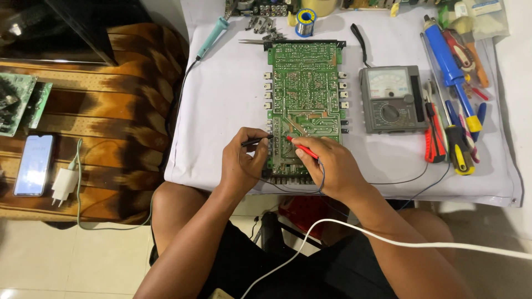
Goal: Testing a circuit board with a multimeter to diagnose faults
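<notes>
Low table draped in a white cloth (221, 99): bears all items below.

Long green rectangular printed circuit board (305, 94): landmark; lies solder side up at the cloth's centre, long axis running away from the person.

Grey analogue multimeter with a dial and needle scale (392, 99): just right of the board, flat on the cloth.

Heap of hand tools, including a blue desoldering pump and red- and yellow-handled screwdrivers (454, 111): right of the multimeter, well apart from the board.

Left hand (243, 160): at the board's near left edge, fingers pinched around a thin black test probe (256, 141) whose tip meets the board's edge.

Right hand (330, 163): over the board's near end, gripping a thin red test probe (302, 147), tip down on the board.

Teal-handled soldering iron (213, 36): left of the board's far end.

Spool of solder wire (305, 21): beyond the board's far end.
</notes>
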